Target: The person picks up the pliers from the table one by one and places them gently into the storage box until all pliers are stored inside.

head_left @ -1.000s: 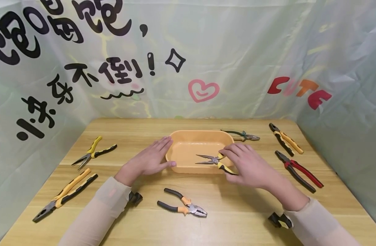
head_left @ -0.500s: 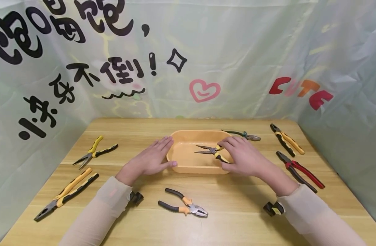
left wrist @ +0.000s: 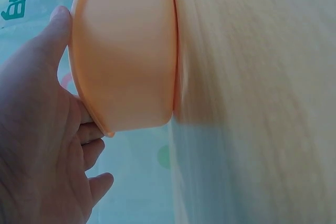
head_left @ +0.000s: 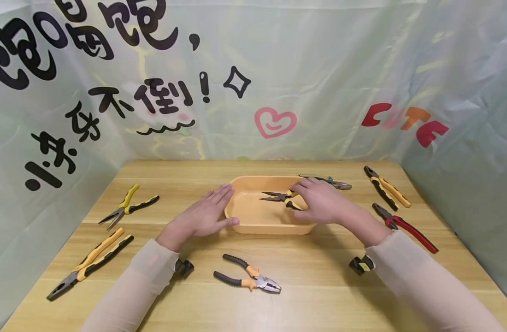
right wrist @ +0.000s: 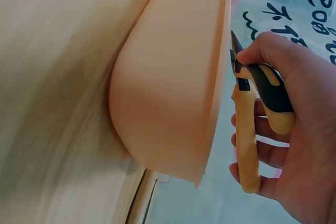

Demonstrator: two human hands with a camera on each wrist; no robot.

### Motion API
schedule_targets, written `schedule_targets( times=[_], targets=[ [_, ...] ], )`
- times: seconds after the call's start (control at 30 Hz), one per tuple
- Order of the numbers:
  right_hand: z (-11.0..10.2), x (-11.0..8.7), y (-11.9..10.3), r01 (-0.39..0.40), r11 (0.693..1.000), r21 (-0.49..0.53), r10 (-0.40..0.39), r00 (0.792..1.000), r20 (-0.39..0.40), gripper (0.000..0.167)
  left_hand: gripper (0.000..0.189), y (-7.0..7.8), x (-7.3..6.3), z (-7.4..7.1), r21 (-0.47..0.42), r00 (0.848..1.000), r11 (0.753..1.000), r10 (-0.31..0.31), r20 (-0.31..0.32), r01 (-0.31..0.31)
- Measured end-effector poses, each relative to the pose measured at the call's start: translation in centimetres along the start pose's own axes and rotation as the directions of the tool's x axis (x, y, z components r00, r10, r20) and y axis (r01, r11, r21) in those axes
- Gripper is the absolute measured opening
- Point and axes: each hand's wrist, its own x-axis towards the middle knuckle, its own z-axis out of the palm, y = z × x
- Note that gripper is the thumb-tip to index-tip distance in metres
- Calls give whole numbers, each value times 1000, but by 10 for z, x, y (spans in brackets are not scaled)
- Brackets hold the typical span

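An orange plastic tub [head_left: 253, 229] stands at the middle of the table. My left hand [head_left: 201, 214] rests against its left end, fingers extended along the rim, thumb on the front corner; the left wrist view shows this hand [left wrist: 44, 114] beside the tub's wall [left wrist: 126, 56]. In my right hand [head_left: 321, 200] are long-nose pliers [head_left: 281, 197] with yellow and black handles, their jaws slightly apart and pointing left over the tub. The right wrist view shows thumb and fingers around the spread handles of these pliers [right wrist: 245, 135], above the tub's rim.
Combination pliers [head_left: 251, 279] lie in front of the tub. To the left are yellow-black long-nose pliers [head_left: 122, 207] and larger pliers [head_left: 83, 269]. Red-black pliers [head_left: 407, 226] and yellow-black pliers [head_left: 384, 186] lie right; green-handled pliers [head_left: 338, 185] lie partly hidden behind the tub.
My right hand has carried the long-nose pliers slightly left and away from me, further over the tub. My left hand has stayed at the tub's left end.
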Motion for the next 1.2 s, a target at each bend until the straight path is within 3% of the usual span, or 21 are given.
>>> schedule_targets(
  times=[0.3,0.67,1.07,1.2],
  targets=[
    [-5,19,4,20,1000,-17,-19,997,79,61,94,0,-1,2,-11,1000,1000,12,-14,-12],
    [-9,41,5,36,999,-26,-30,976,214,62,95,1,-2,0,-18,1000,1000,10,-7,-10],
    [-7,68,-2,112,994,-14,-99,923,372,59,96,0,-3,2,-12,1000,1000,-2,1,2],
    [-2,74,-6,108,994,-13,-95,920,380,59,96,0,-2,3,-8,1000,1000,-4,0,4]
  ],
)
